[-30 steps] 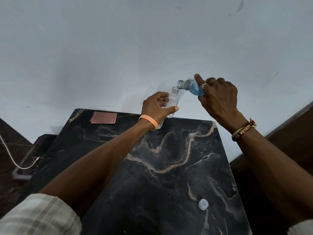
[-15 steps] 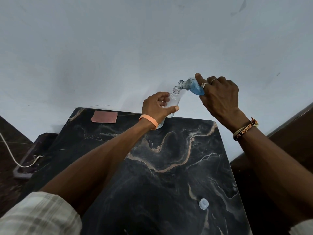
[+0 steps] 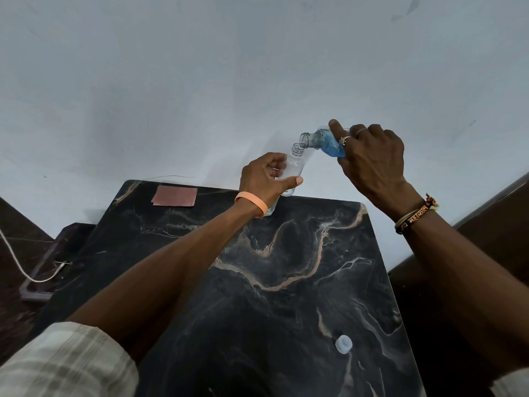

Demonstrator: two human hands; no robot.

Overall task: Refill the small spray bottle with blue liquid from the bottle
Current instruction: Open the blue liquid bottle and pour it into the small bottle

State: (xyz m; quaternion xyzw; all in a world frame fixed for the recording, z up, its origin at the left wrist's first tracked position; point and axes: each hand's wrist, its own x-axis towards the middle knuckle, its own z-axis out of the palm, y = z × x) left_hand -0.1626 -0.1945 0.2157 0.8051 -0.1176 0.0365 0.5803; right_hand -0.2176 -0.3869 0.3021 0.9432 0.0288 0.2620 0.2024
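Note:
My left hand (image 3: pixel 264 179) grips the small clear spray bottle (image 3: pixel 294 167), which stands uncapped near the far edge of the black marble table (image 3: pixel 286 267). My right hand (image 3: pixel 372 161) holds the larger clear bottle (image 3: pixel 323 143) tilted sideways, its open mouth right above the small bottle's neck. Blue liquid pools in the tilted bottle's lower side, next to my fingers. The lower part of the small bottle is hidden behind my left hand and wrist.
A white bottle cap (image 3: pixel 343 343) lies on the table at the near right. A reddish-brown square pad (image 3: pixel 175 196) rests at the far left corner. A white cable (image 3: pixel 17 265) runs over a dark low stand at the left. A pale wall rises behind.
The tilted bottle's mouth has come slightly lower and closer to the small bottle's neck. My left hand keeps its grip in place.

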